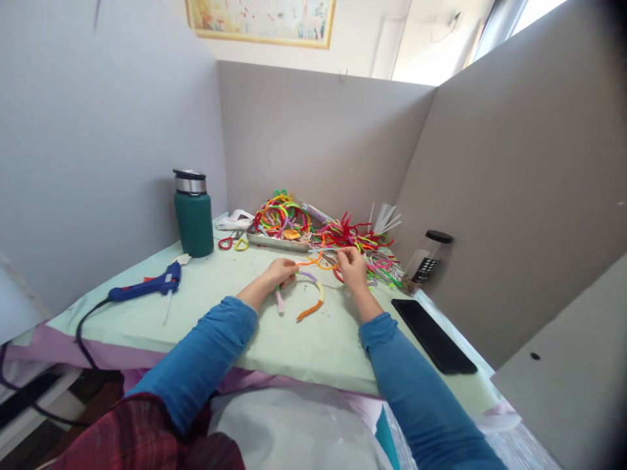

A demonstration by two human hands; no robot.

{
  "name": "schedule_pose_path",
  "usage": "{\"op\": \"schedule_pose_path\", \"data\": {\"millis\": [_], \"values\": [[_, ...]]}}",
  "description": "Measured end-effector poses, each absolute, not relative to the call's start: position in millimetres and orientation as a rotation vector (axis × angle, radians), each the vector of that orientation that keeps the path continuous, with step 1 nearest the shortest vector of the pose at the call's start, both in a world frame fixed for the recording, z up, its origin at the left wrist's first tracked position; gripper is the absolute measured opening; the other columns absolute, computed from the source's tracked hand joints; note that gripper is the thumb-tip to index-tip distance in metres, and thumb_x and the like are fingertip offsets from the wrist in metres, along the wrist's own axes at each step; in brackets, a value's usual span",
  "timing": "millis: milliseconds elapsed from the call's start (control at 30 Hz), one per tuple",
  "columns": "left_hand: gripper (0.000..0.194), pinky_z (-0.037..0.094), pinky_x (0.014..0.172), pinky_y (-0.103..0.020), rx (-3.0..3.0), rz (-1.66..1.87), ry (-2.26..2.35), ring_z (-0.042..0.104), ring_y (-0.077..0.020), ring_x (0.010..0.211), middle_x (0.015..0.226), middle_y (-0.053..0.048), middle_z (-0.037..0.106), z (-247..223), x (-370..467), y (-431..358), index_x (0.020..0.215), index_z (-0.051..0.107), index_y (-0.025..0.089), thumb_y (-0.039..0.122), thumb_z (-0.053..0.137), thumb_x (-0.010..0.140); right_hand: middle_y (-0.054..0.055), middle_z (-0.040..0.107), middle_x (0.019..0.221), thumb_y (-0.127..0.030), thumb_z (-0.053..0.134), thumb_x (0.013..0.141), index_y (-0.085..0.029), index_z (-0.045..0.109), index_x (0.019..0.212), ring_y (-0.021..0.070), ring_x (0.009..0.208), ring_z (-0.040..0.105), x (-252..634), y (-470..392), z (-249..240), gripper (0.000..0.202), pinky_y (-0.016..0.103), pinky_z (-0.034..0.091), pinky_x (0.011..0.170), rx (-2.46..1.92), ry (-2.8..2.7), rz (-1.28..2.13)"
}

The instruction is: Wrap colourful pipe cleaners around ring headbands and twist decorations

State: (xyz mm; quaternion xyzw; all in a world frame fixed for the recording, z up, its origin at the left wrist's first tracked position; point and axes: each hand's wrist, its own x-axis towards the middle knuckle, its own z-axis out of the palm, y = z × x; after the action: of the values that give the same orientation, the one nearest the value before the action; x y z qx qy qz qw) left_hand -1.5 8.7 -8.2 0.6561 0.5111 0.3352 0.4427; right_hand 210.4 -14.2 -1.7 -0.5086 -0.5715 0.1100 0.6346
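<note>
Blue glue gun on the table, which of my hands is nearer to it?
Left. Your left hand is to the right of the glue gun; your right hand is farther along that side.

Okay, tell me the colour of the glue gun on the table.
The glue gun is dark blue, seen best in the head view.

Blue sleeves (213, 356), red plaid garment (122, 437)
</note>
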Motion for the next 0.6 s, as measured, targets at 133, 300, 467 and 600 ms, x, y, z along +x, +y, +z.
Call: {"op": "schedule_pose_path", "data": {"millis": [133, 300, 467, 600], "values": [[0.038, 0.039, 0.05, -0.023, 1.912, 0.793, 1.458, 0.052, -0.0118, 0.051, 0.066, -0.004, 0.062, -7, -5, 12, 0.105, 0.068, 0.013, 0.04, 0.054, 0.082, 0.008, 0.064, 0.083, -0.033, 0.045, 0.08, -0.017, 0.059, 0.08, 0.0202, 0.077, 0.055, 222, -10, -5, 0.021, 0.033, 0.042, 0.074, -1.408, -1.257, -0.05], [0.044, 0.044, 0.083, -0.026, 2.332, 0.681, 1.68, 0.056, -0.0235, 0.107, 0.123, -0.01, 0.06, -1, -9, 11, 0.118, 0.064, 0.02, 0.029, 0.06, 0.075, 0.01, 0.064, 0.089, -0.029, 0.045, 0.082, -0.017, 0.063, 0.08, 0.0219, 0.085, 0.055, 219, -11, -10, 0.021, 0.033, 0.04, 0.078, -1.476, -1.425, -0.153], [0.042, 0.045, 0.081, -0.028, 2.485, 0.427, 1.755, 0.058, -0.0239, 0.105, 0.116, -0.011, 0.061, -1, -3, 6, 0.115, 0.063, 0.021, 0.017, 0.053, 0.075, 0.009, 0.063, 0.087, -0.027, 0.044, 0.084, -0.017, 0.063, 0.079, 0.0203, 0.082, 0.056, 207, -13, -13, 0.022, 0.031, 0.04, 0.075, -1.436, -1.568, -0.103], [0.034, 0.045, 0.081, -0.027, 2.468, 0.435, 1.848, 0.06, -0.0225, 0.103, 0.115, -0.013, 0.059, -1, 0, 4, 0.11, 0.062, 0.017, 0.019, 0.05, 0.079, 0.007, 0.062, 0.085, -0.027, 0.045, 0.084, -0.018, 0.063, 0.077, 0.0189, 0.078, 0.055, 202, -14, -15, 0.021, 0.03, 0.04, 0.073, -1.425, -1.633, -0.069]]}}
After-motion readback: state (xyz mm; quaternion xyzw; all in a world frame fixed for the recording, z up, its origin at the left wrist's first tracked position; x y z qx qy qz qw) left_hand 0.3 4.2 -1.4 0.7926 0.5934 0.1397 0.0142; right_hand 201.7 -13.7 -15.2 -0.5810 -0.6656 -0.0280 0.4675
